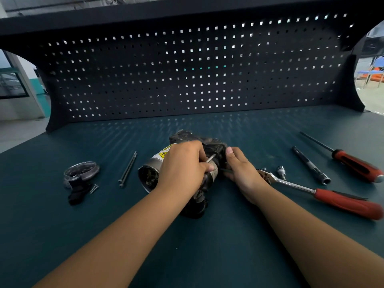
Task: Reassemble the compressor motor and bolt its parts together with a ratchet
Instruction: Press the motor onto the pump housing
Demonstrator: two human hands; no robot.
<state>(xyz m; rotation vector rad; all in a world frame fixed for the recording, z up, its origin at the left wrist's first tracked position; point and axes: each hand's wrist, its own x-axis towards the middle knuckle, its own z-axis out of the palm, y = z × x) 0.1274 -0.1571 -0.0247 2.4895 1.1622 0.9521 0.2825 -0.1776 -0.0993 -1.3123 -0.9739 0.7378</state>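
I judge I'm seating a long bolt (211, 157) in the motor (152, 164) at bench centre. My left hand (185, 165) curls round its can, my right hand (241, 171) grips its black end. Next I'll need the ratchet (315, 191), lying at three o'clock.

Left hand (185, 167) covers the middle of the motor (151, 175), so the yellow label (163, 153) is unreadable. Right hand (243, 173) hides its fingers behind it. Out at 3 o'clock, ratchet (291, 185) and screwdriver (353, 163) handles run off the edge.

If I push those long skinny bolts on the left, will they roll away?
Probably: the long bolts are thin round rods on a flat bench. Their wider heads would likely curve them round. Being metal, they should stay stiff.
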